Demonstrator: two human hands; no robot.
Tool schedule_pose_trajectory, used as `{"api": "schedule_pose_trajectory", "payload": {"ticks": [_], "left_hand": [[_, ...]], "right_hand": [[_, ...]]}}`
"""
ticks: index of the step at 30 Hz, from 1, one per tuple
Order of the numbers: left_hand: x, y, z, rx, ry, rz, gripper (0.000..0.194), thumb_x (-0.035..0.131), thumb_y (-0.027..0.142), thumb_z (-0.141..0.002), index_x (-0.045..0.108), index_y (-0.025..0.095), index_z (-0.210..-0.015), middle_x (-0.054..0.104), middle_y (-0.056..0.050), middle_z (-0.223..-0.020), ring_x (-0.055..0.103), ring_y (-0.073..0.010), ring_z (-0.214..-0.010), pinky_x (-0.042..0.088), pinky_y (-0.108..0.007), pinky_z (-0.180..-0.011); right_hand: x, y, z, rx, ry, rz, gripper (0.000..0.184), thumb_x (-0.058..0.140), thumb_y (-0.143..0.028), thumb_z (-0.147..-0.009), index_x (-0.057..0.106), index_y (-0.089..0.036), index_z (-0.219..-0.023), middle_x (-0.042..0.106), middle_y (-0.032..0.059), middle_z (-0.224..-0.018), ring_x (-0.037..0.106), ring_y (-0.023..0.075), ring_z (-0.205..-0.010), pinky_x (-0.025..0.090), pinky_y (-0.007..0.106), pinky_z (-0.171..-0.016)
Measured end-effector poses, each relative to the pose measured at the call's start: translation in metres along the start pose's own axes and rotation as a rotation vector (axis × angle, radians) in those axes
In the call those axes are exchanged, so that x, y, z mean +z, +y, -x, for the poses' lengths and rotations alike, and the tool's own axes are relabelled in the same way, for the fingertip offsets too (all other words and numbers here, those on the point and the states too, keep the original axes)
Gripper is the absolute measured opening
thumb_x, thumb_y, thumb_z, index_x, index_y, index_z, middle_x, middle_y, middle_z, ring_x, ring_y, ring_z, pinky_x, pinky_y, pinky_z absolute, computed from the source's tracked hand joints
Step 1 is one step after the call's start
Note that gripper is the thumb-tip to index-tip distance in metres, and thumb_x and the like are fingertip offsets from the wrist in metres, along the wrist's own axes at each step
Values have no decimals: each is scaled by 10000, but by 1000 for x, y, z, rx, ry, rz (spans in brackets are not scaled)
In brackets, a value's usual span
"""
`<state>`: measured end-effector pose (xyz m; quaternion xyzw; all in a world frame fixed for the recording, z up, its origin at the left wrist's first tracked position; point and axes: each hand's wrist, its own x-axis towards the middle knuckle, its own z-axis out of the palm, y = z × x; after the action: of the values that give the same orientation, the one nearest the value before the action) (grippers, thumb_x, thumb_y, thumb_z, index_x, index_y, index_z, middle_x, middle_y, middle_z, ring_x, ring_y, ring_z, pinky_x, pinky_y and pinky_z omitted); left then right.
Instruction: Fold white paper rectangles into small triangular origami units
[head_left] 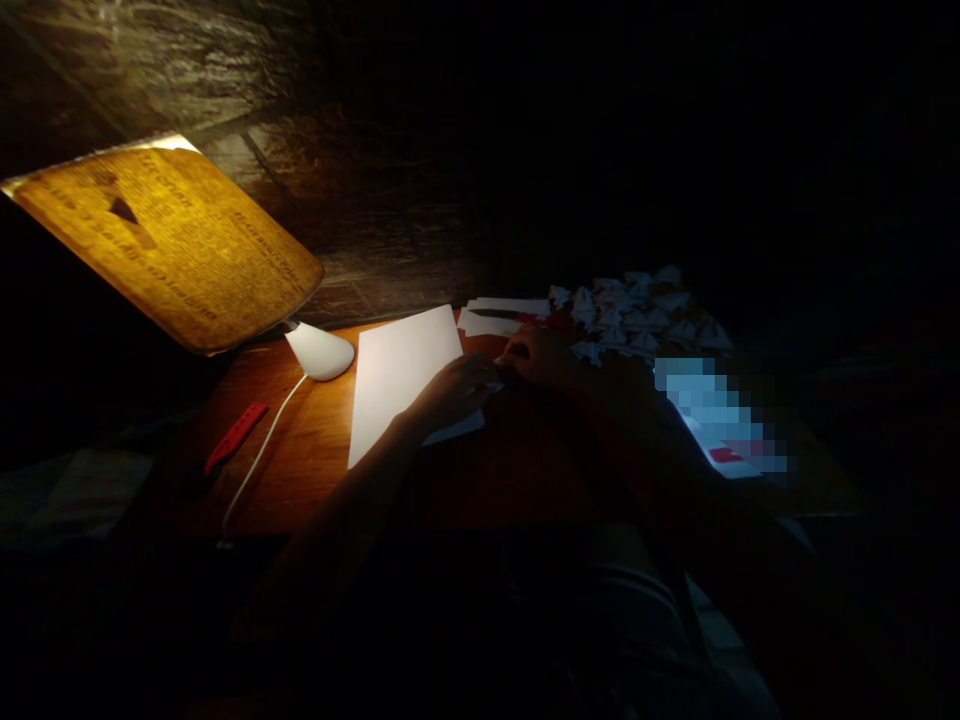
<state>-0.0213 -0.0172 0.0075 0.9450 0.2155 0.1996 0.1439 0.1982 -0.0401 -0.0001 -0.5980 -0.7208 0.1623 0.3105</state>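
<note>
In dim light, my left hand (466,382) reaches over the right edge of a white sheet of paper (405,365). My right hand (538,358) meets it from the right, with bent fingers pressed together. Between the fingertips of both hands is a small pale piece of paper (498,384), mostly hidden and in shadow. Just beyond the hands lie several cut white paper strips (506,306), with a dark, thin object across them. A heap of small folded paper pieces (637,315) sits behind my right hand.
A lamp with a white base (321,352) and a print-covered shade (165,245) stands at the left, its white cable (262,455) running over the wooden table (300,490). A red-handled tool (235,437) lies beside it. A lit, blurred screen (712,410) is at the right.
</note>
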Motion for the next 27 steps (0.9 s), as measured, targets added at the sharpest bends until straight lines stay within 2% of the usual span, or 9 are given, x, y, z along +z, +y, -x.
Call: {"api": "schedule_pose_trajectory", "payload": {"ticks": [4,10,14,19,23,27], "left_hand": [[2,-1,0,-4,-8,-7,209,635,152,-950,783,211,-1085,711,-98,-1160,695,-229,-1075,614,-413,-962],[-1,2,0,-17,-49,-41,241,620,179,-980,765,228,-1165,721,-87,-1148,684,-227,-1082,605,-410,-969],[-3,4,0,-18,-66,-43,193,620,173,-978,772,207,-1092,714,-93,-1138,679,-229,-1081,600,-408,-964],[-3,5,0,-25,-75,-51,174,615,162,-969,768,181,-1049,704,-98,-1103,678,-227,-1030,599,-391,-920],[-3,5,0,-27,-72,-63,159,605,184,-982,758,179,-1025,697,-96,-1075,672,-225,-1014,593,-388,-912],[-4,7,-1,-19,-67,-47,158,593,194,-989,749,182,-1002,703,-102,-1133,677,-230,-1052,592,-405,-940]], "right_hand": [[0,4,-1,-15,-30,-38,71,747,-150,-832,803,-159,-875,748,93,-969,651,194,-855,490,303,-771],[3,-5,2,72,25,23,65,739,-199,-887,798,-172,-883,745,102,-1005,652,198,-869,479,309,-764],[4,-18,4,157,23,81,90,756,-250,-885,775,-164,-864,725,116,-1057,645,203,-863,477,315,-746],[6,-29,6,224,59,106,75,744,-233,-867,742,-169,-826,702,130,-1115,642,210,-875,497,323,-755],[5,-36,6,279,31,113,70,709,-221,-878,719,-175,-826,685,141,-1124,649,225,-871,511,351,-770],[3,-41,6,314,23,127,37,686,-208,-888,677,-184,-861,687,142,-1163,660,241,-914,506,361,-788]]}}
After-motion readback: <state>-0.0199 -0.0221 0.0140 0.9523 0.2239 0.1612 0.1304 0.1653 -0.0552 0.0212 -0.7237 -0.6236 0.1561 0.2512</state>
